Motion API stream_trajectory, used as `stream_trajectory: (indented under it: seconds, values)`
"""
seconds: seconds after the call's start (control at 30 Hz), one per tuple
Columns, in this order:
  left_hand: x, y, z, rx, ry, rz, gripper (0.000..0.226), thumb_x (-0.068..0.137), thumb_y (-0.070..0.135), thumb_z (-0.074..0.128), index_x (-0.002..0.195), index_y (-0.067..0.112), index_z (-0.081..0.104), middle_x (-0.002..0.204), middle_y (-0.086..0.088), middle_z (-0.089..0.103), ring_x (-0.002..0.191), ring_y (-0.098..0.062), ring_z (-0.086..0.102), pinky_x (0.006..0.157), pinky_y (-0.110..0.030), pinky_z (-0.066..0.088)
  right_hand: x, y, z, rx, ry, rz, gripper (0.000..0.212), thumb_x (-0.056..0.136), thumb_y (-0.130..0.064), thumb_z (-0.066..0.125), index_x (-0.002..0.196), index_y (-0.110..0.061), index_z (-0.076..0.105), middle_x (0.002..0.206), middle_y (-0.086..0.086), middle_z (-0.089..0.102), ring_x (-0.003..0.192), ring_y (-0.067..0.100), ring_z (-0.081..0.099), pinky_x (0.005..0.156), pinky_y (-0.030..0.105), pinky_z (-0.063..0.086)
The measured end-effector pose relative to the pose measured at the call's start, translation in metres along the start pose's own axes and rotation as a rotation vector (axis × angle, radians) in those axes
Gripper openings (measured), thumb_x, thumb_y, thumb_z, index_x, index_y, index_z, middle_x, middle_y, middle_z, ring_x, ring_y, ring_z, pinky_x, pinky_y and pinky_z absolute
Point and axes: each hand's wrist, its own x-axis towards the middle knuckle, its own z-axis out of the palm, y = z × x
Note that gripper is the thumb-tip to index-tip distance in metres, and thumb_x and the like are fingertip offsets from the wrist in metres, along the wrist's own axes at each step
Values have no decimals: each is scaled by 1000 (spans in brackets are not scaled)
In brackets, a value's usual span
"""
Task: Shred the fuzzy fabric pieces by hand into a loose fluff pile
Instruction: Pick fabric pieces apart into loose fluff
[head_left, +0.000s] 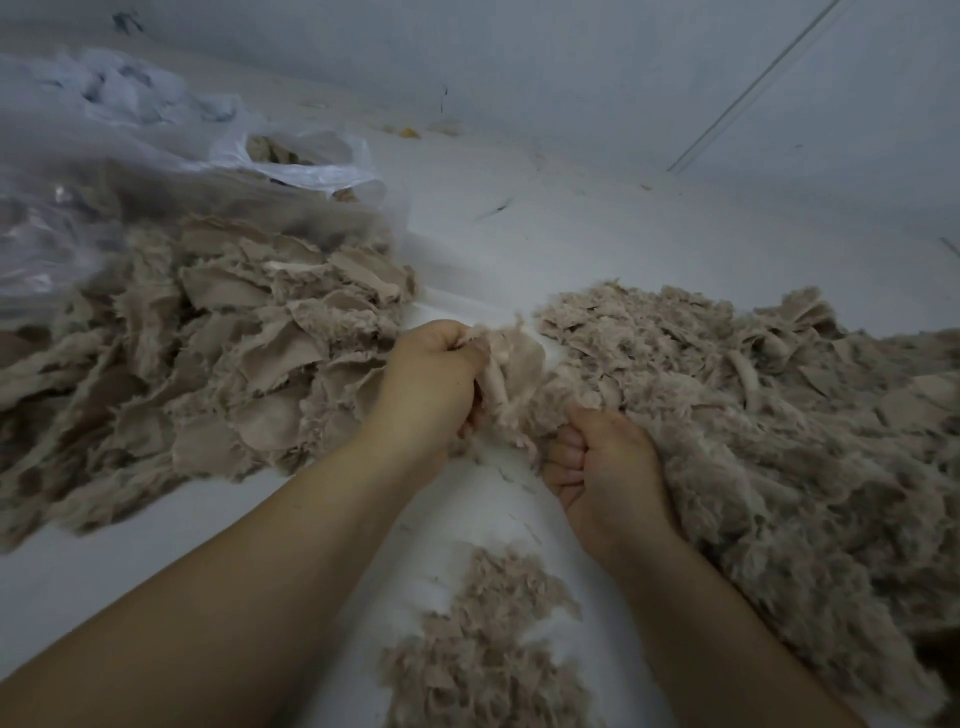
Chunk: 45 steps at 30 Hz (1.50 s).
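Fabric piece (511, 374) gripped between curled left hand (434, 374) and right hand (605, 467).

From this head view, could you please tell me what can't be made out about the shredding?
- Left hand fingers: curled under, hidden by the fabric piece.
- Plastic bag contents: blurred behind film, and the left edge cuts the bag off.
- Fluff pile: its extent runs past the right edge.
- Right hand grip: buried in fluff.

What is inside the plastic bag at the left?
Through the plastic bag opening, a few tan fabric scraps show. Its clouded film and the fabric pile in front hide the rest.
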Motion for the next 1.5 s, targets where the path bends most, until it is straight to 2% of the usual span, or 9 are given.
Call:
stream_trajectory:
  seconds: [0.17, 0.3, 0.5, 0.8, 0.9, 0.97, 1.03, 1.3, 1.5]
  values:
    - [-11, -8, 1, -1, -185, -117, 21, 99, 7, 51, 79, 2, 56, 61, -22, 55, 38, -21, 46, 39, -25, 36, -6, 0, -1, -134, -101, -87, 11, 99, -10, 51, 101, -15, 61, 51, -5, 34, 40, 6, 26, 36, 16, 22]
    - [-12, -9, 3, -87, -248, -134, 15, 98, 7, 51, 86, 1, 57, 64, -18, 53, 41, -19, 47, 40, -25, 35, -12, -3, 0, -213, -237, -120, 26, 97, -21, 58, 72, -15, 65, 48, -3, 43, 36, 6, 25, 35, 15, 20]
    - [-13, -10, 3, -235, -279, -160, 15, 96, 1, 46, 94, 2, 61, 65, -15, 56, 45, -21, 46, 40, -23, 32, -14, -5, 1, -251, -243, -112, 21, 98, -21, 56, 91, -5, 66, 49, -1, 43, 36, 5, 24, 35, 15, 20]
    - [-13, -12, 0, -292, -280, -112, 17, 99, 1, 44, 98, 0, 62, 80, -12, 67, 67, -20, 62, 58, -25, 52, -11, 0, -1, -211, -106, -118, 22, 98, -6, 53, 78, -7, 61, 53, -2, 46, 38, 5, 27, 36, 16, 23]
    - [-14, -12, -1, -268, -376, -121, 19, 99, 1, 45, 100, -3, 63, 80, -13, 69, 66, -19, 65, 58, -24, 54, -11, -3, 0, -165, -163, -99, 4, 95, -15, 59, 92, -12, 62, 51, -5, 43, 38, 3, 27, 34, 15, 24]
    - [-17, -13, 0, -214, -466, -130, 20, 99, 2, 45, 104, -5, 64, 85, -16, 71, 71, -20, 68, 63, -27, 56, -11, -2, -1, -171, -204, -91, 13, 92, -22, 60, 103, -18, 63, 48, -9, 44, 36, 2, 28, 34, 14, 24]
    - [-17, -15, 0, -188, -492, -130, 21, 99, 1, 46, 100, -2, 66, 85, -14, 71, 73, -20, 68, 67, -27, 57, -11, -2, 0, -188, -222, -106, 12, 96, -21, 57, 93, -14, 65, 46, -9, 44, 35, 1, 28, 33, 13, 24]
    - [-11, -16, -3, -287, -172, -90, 25, 97, -2, 45, 86, -3, 67, 73, -12, 71, 61, -19, 66, 56, -22, 53, -9, 1, -2, -177, -118, -136, 27, 101, -13, 51, 76, -10, 56, 55, -2, 36, 41, 6, 23, 35, 17, 25]
    - [-8, -13, -4, -446, -82, -16, 28, 100, 4, 44, 85, 4, 68, 78, -10, 72, 70, -20, 68, 63, -26, 56, -8, 0, -2, -124, -56, -171, 38, 105, -12, 44, 67, -16, 39, 52, -7, 25, 42, 6, 18, 36, 19, 20]
